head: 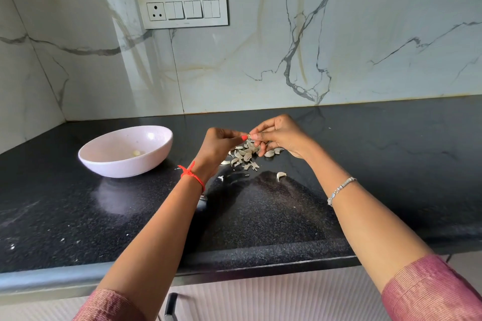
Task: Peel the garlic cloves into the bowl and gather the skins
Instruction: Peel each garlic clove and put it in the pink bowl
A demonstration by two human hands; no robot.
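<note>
Both hands are raised just above a small heap of garlic cloves and papery skins (246, 156) on the black counter. My left hand (220, 144) and my right hand (280, 135) pinch one garlic clove (249, 136) between their fingertips. The clove is mostly hidden by the fingers. A pale pink bowl (104, 161) stands to the left of the hands, with one peeled clove (137, 153) inside it. A single clove (280, 176) lies apart, nearer me than the heap.
The black granite counter (260, 216) runs to a marble wall behind and a corner at the left. A switch panel (184, 9) is on the wall. Small skin flecks (221, 178) lie near the left wrist. A dark cabinet handle (170, 306) is below the counter edge.
</note>
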